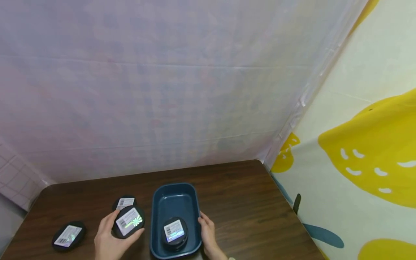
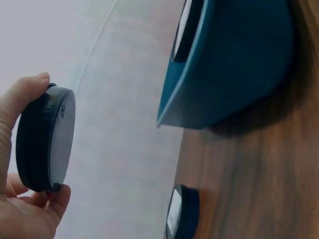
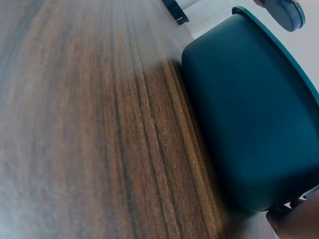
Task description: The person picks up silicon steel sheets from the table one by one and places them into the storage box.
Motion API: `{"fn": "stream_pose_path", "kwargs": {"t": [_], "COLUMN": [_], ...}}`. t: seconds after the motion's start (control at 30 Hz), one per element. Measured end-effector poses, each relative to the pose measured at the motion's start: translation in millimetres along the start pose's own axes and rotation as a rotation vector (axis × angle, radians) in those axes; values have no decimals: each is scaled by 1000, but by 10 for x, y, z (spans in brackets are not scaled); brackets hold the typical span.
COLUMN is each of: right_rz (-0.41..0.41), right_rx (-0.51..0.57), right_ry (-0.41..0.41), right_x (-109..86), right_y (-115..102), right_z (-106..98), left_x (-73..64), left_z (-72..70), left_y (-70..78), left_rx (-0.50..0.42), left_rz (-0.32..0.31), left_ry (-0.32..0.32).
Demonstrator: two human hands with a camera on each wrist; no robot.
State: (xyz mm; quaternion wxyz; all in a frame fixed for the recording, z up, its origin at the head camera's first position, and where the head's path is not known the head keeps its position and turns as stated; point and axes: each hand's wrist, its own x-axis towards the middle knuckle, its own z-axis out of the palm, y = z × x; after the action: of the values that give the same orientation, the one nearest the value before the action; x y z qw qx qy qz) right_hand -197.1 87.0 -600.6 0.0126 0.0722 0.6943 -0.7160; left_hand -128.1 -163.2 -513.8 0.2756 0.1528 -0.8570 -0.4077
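My left hand (image 1: 112, 236) grips a round black container (image 1: 129, 222) by its edges, thumb on one side and fingers on the other. A white barcode label faces up, and the flat grey underside shows in the left wrist view. The held container is raised, left of a deep blue rectangular tray (image 1: 177, 206). My right hand (image 1: 209, 233) holds the tray's right rim. Inside the tray, near its front end, sits a stack of similar labelled black containers (image 1: 174, 232); the lower part of the stack is mostly hidden.
Another labelled black container (image 1: 125, 200) lies behind the held one, partly covered by it. A further black container (image 1: 69, 236) lies at the far left of the brown wooden table (image 1: 240, 202). A pale sheet (image 1: 162, 90) hangs behind, and a lemon-print curtain (image 1: 357, 162) on the right.
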Motion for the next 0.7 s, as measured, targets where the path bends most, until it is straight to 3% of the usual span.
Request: {"fn": "stream_pose_path", "kwargs": {"t": [0.17,0.3,0.47,0.7], "right_rz": [20,21,9,5], "right_rx": [11,15,13,45], "right_ry": [2,5,4,14], "right_x": [18,27,9,0], "right_y": [21,16,-12,9], "right_z": [2,7,12,17], "left_x": [63,141,239,374], "left_z": [64,118,181,251], "left_y": [35,106,226,350], "left_rx": [-40,-55,-45,-28], "left_rz": [87,129,173,289], "left_ry": [18,-2,-82,-178]}}
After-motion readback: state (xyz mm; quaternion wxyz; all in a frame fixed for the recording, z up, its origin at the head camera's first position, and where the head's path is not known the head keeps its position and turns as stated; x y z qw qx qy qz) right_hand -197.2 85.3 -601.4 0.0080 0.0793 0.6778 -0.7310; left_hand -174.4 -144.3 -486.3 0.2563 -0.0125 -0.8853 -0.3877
